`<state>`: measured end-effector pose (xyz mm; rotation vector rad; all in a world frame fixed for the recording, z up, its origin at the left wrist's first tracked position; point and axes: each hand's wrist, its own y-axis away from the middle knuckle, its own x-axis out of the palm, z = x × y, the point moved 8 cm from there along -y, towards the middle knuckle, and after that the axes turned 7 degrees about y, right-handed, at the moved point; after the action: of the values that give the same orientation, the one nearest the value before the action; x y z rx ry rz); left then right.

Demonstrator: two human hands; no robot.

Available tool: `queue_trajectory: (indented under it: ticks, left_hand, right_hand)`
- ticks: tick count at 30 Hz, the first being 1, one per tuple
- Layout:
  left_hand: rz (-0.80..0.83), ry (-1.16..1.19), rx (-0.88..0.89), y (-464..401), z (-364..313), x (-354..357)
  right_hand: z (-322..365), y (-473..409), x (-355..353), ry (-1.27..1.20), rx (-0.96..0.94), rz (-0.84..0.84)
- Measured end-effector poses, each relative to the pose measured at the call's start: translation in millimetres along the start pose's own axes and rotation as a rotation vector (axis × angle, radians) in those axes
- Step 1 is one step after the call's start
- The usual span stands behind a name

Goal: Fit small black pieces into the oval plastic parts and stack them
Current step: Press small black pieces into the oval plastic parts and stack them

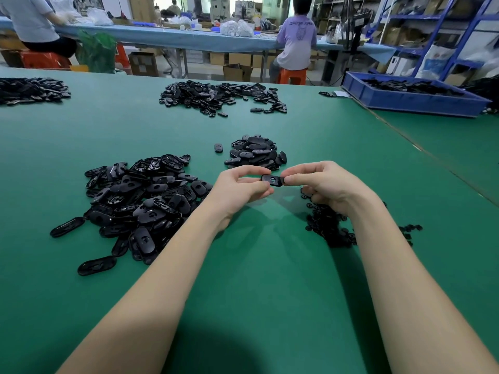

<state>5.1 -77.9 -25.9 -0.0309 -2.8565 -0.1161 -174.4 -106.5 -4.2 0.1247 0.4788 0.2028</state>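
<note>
Stock of loose oval plastic parts (140,201) lies heaped at the left of the green table (243,292), within reach of the left hand, presumably as supply. The left hand (240,184) pinches one end of a single oval part (272,180) between thumb and curled fingers; the right hand (321,182) pinches the other end the same way. The part is held level above the table, between the two hands, likely so that both thumbs can seat a small piece in its opening. Whether a piece is already fitted cannot be told. Beyond the hands sits a compact mound of ovals (255,153), probably finished work, with one stray part (218,147) just beside it. Under the right wrist lies a scatter of small black pieces (332,228), partly hidden by the forearm. Farther back lie another pile (221,97) and, at far right, a blue bin (413,97). Nothing obstructs the path to the mound.
</note>
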Motion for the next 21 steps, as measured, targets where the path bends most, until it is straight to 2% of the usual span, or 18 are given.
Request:
queue_trajectory:
  ticks: [21]
  left_hand:
    - [0.061,-0.040,0.043,0.5,-3.9,4.2]
  right_hand:
    - [19.6,3.6,-1.5,0.247,-0.031,-0.120]
